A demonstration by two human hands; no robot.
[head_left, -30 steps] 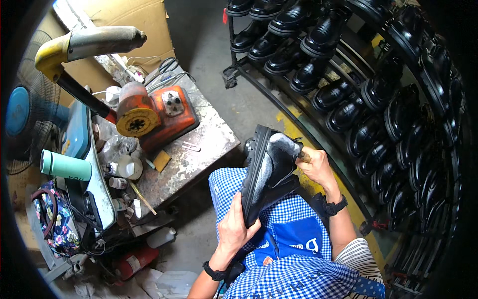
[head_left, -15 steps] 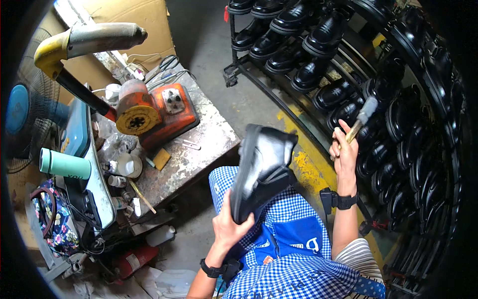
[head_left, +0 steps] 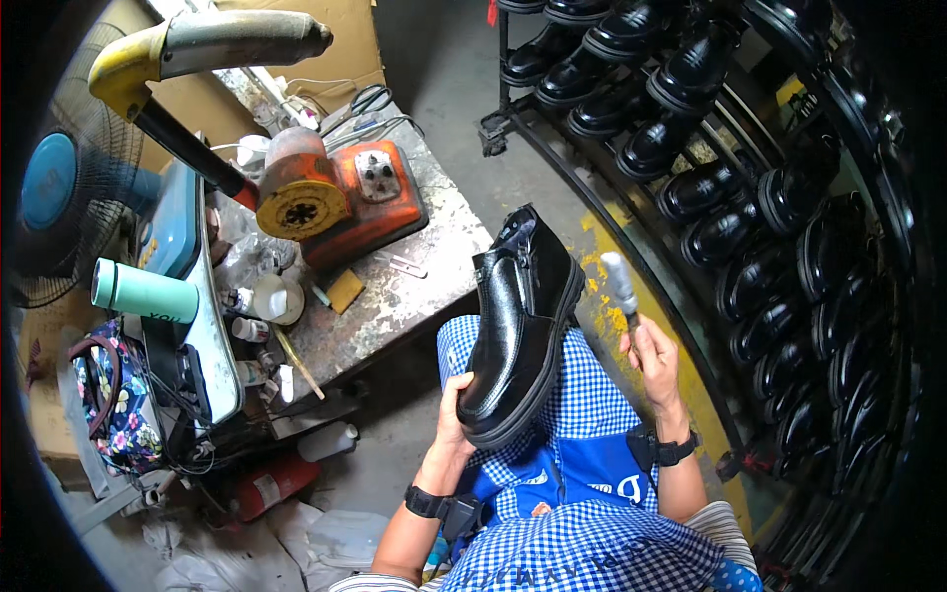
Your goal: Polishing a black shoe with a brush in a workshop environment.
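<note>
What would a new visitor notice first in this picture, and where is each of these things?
In the middle, the left hand holds up a glossy black boot over a blue checked apron, while the right hand raises a small hammer beside it. On the right, a curved rack carries rows of similar black boots. On the left, an orange machine stands on a worn workbench.

brown cardboard box (head_left: 296, 39) stands behind the workbench (head_left: 414, 296).
</note>
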